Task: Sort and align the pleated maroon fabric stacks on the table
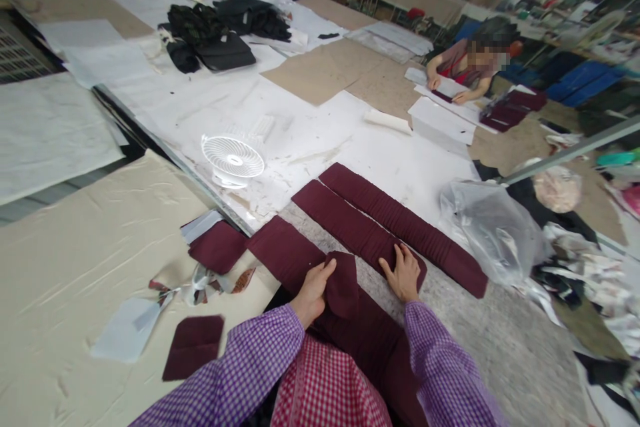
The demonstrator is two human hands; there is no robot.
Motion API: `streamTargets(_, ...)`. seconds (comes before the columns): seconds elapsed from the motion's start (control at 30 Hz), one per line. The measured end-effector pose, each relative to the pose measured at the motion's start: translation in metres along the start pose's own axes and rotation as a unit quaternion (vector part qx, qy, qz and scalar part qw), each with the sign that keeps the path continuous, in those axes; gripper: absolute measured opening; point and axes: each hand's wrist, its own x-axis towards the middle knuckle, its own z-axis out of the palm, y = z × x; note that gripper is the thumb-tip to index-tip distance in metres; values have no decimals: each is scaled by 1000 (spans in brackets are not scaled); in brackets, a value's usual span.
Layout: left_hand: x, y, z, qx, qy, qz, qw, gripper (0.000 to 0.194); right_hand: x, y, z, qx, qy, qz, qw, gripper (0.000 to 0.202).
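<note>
Low in the centre of the frame, my left hand (pixel 313 291) closes fingers and thumb on a small maroon fabric piece (pixel 343 283), lifting its rounded edge just above the table. Beside it, to the right, my right hand (pixel 403 273) lies flat and open, palm down, pressing the near end of a long stack of maroon pieces (pixel 350 227) and gripping nothing. A second long maroon stack (pixel 405 227) runs parallel just beyond it, toward the right. A clear plastic bag (pixel 493 227) sits crumpled at right of centre. A small white fan (pixel 233 159) lies on the white table surface (pixel 310 140) left of centre. At upper right, another person (pixel 473 63) leans over white sheets, well apart from my hands.
</note>
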Motion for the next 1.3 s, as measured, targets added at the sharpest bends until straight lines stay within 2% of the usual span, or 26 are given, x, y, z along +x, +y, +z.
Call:
streamTargets(0.07,-2,-1,2,1,-23,7,1000,18,0,-12,-14,67,-26,3,997,56)
streamTargets(0.13,-6,-1,4,1,-46,11,999,21,-8,-29,-25,143,-86,-1,986,54)
streamTargets(0.23,-10,0,7,-4,-70,13,997,27,-35,-61,-30,263,-217,9,940,51)
streamTargets(0.3,-11,2,7,-8,-75,16,997,29,-54,-79,-28,326,-271,33,905,51)
streamTargets(0.43,-13,5,7,-15,-79,32,996,31,-74,-92,-23,408,-304,90,856,55)
streamTargets(0.53,-15,7,8,-20,-78,40,996,32,-76,-88,-23,441,-278,127,844,50)
streamTargets(0.77,-14,0,12,-17,-76,4,997,31,-74,-63,-28,436,-182,186,861,34)
streamTargets(0.93,-14,-7,15,-18,-87,-6,996,34,-70,-46,-20,398,-134,187,888,31)
streamTargets(1.07,-14,-4,14,-20,-87,-1,996,34,-60,-24,-14,357,-96,175,913,36)
streamTargets(1.17,-11,0,10,-17,-64,11,998,32,-42,3,-28,319,-91,160,930,39)
streamTargets(1.3,-5,-1,1,-5,-30,17,999,29,-6,43,-59,247,-155,136,947,32)
